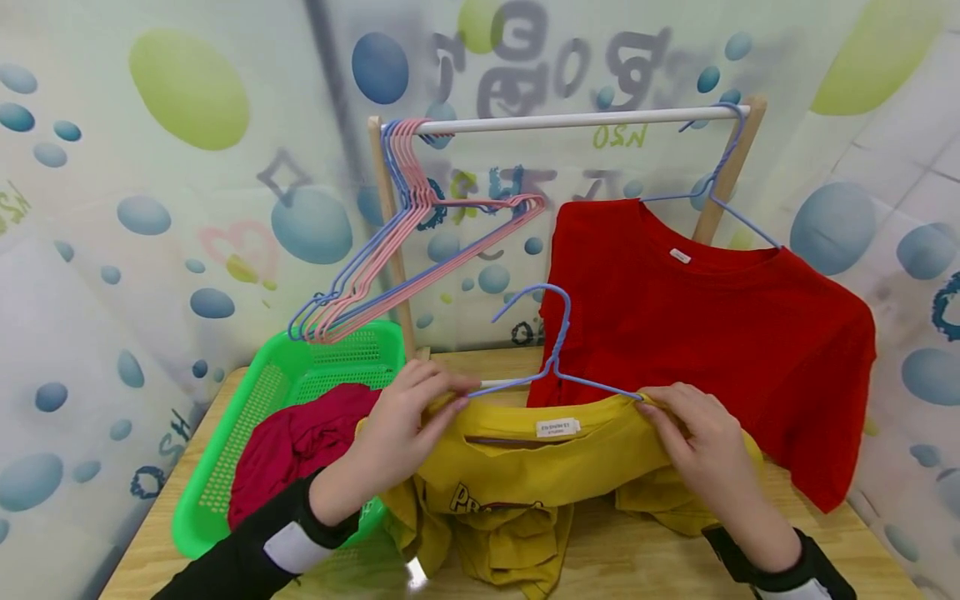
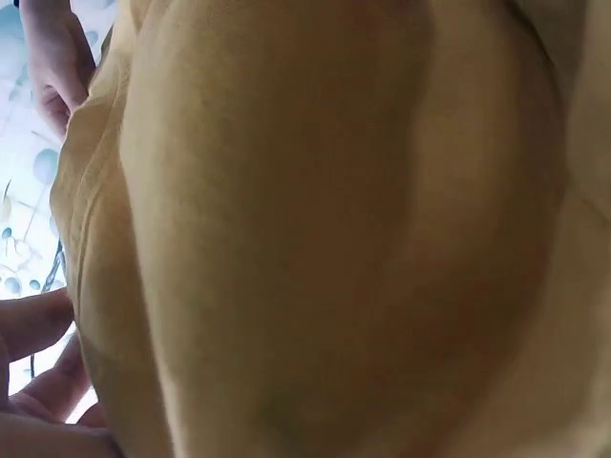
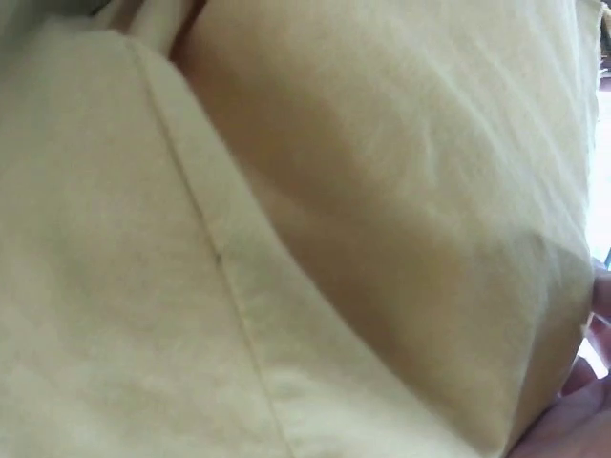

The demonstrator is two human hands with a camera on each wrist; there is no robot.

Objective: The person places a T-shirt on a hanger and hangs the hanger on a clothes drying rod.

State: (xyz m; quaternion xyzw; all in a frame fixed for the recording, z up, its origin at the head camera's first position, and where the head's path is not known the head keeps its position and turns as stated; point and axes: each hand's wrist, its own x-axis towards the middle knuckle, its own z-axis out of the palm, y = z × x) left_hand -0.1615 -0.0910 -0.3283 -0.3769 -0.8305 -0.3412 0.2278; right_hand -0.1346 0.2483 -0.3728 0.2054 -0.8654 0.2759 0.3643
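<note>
A yellow T-shirt (image 1: 517, 479) with a white neck label hangs slack between my hands in the head view, its lower part bunched on the table. A blue hanger (image 1: 557, 350) sits in its neck, hook upward and arms reaching toward the shoulders. At the left shoulder, my left hand (image 1: 393, 437) pinches the cloth beside the hanger's arm. My right hand (image 1: 705, 450) pinches the right shoulder at the other arm's end. Yellow cloth fills most of both wrist views, with fingers (image 2: 38, 324) at the left wrist view's edge and fingertips (image 3: 597, 324) at the right wrist view's edge.
Behind stands a rack with a white rail (image 1: 585, 122) and wooden posts. Pink and blue hangers (image 1: 408, 225) crowd its left end; a red T-shirt (image 1: 697, 333) hangs at its right. A green basket (image 1: 198, 492) on the wooden table (image 1: 630, 567) holds dark red cloth (image 1: 300, 442).
</note>
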